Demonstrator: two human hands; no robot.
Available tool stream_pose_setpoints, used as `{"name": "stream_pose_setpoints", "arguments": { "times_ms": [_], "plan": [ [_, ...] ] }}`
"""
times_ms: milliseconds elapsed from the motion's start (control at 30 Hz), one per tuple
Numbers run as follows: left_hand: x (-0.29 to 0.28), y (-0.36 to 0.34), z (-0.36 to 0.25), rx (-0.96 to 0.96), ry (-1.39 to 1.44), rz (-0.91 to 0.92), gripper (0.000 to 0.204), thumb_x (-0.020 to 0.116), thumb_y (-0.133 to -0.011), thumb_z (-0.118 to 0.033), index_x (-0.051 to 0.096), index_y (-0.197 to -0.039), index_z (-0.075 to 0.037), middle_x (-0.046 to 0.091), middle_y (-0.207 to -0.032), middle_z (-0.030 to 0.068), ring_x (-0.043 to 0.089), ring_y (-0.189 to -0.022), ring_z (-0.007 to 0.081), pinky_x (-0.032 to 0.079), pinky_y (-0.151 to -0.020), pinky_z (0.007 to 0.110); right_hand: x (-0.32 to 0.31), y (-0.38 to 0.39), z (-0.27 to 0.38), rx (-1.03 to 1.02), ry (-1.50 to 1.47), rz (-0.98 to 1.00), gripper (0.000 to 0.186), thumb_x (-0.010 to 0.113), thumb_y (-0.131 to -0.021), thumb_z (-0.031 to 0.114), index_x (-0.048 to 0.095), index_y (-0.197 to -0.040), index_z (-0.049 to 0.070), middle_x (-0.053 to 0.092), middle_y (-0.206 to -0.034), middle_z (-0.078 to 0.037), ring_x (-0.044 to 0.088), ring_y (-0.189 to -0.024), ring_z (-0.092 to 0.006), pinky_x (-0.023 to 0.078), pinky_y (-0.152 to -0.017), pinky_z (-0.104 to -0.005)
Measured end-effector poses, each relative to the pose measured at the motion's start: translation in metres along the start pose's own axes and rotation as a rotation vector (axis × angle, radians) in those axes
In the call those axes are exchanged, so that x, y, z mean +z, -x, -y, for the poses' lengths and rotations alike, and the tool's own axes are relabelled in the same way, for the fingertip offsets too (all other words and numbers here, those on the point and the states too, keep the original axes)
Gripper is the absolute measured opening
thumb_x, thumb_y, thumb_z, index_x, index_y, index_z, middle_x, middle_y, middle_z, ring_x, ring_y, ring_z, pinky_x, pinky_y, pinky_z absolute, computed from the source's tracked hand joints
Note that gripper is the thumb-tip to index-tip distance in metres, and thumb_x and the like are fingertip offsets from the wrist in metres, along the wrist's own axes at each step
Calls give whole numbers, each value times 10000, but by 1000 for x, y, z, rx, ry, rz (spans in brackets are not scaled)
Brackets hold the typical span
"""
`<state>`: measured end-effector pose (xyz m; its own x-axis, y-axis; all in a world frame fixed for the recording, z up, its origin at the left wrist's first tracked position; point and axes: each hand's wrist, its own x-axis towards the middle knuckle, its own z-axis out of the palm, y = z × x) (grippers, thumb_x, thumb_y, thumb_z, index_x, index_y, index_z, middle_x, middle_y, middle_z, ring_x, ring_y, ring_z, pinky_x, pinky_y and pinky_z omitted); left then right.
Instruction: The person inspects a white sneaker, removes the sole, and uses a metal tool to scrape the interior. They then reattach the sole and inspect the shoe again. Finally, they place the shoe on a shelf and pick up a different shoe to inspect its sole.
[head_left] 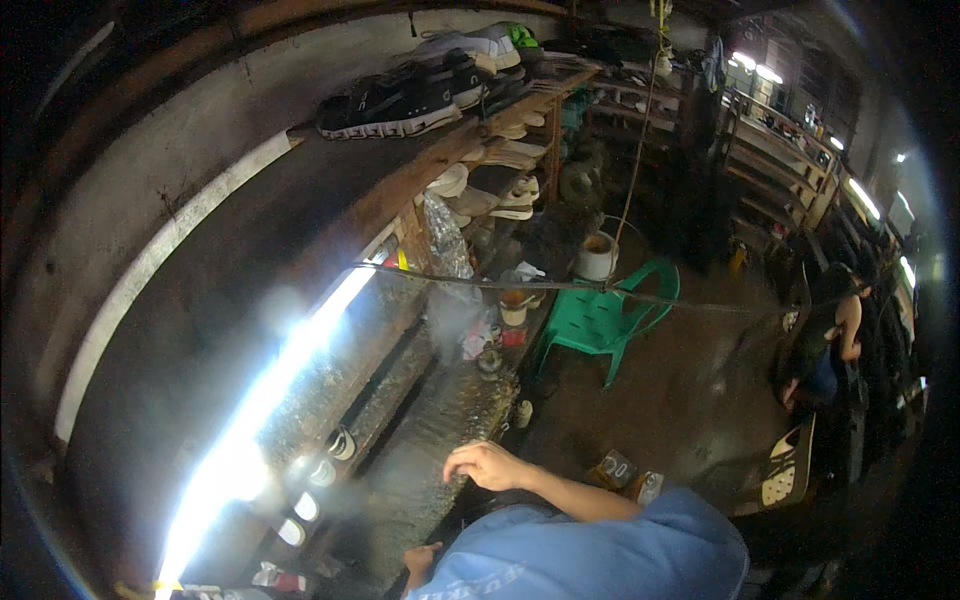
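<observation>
My right hand [487,466] reaches out over the edge of a long, rough-topped bench [440,410]. Its fingers are loosely bent and droop downward, and nothing shows in them. Low at the bottom, my left hand [422,556] appears beside my blue shirt [590,555]; its fingers are too small and partly hidden to read. To the left of both hands, several small shoes or shoe parts stand in a row, among them a dark one with a white rim [341,442] and a white piece [306,506].
A bright tube light [290,370] glares across the left. Black sneakers [395,103] sit on a high shelf; pale soles [490,195] lie below. Ahead are a green plastic chair [610,315] and a white bucket [597,257]. A cable [560,286] crosses the view. Another person [825,345] is at right.
</observation>
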<state>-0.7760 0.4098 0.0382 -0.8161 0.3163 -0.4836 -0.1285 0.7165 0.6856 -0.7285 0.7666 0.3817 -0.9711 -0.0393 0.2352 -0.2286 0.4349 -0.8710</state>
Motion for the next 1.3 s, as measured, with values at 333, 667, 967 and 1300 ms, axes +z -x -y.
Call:
{"name": "stream_pose_setpoints", "arguments": {
  "times_ms": [333,667,967,1300],
  "plan": [
    [-31,-36,11,-54,-182,83,450,681,-1008,-474,756,-909,-42,768,-750,102,723,-621,225,536,-528,418,24,20,22,364,-33,-409,179,755,-947,180,637,-1064,114,580,-642,-28,525,-555,-143,415,-556,-361],
    [-9,-33,9,-427,481,306,350,623,-1045,-468,700,-974,-134,728,-804,27,685,-649,187,516,-560,377,-29,6,10,389,141,-445,325,562,-1088,356,622,-1028,42,689,-817,-201,692,-808,-428,500,-691,-513],
    [47,-10,-16,-410,511,208,308,620,-1037,-411,720,-1051,-120,701,-988,66,657,-796,257,549,-656,448,-121,-8,-43,406,-66,-253,298,636,-1061,359,639,-969,75,681,-720,-100,702,-672,-210,536,-657,-374],
    [141,-4,-144,-726,540,362,537,798,-906,-450,713,-1302,-99,683,-1320,100,666,-1114,288,526,-970,429,-279,-48,-57,330,-75,-412,458,603,-1079,348,660,-769,15,580,-547,-44,546,-501,-132,452,-546,-313]
  ]
}}
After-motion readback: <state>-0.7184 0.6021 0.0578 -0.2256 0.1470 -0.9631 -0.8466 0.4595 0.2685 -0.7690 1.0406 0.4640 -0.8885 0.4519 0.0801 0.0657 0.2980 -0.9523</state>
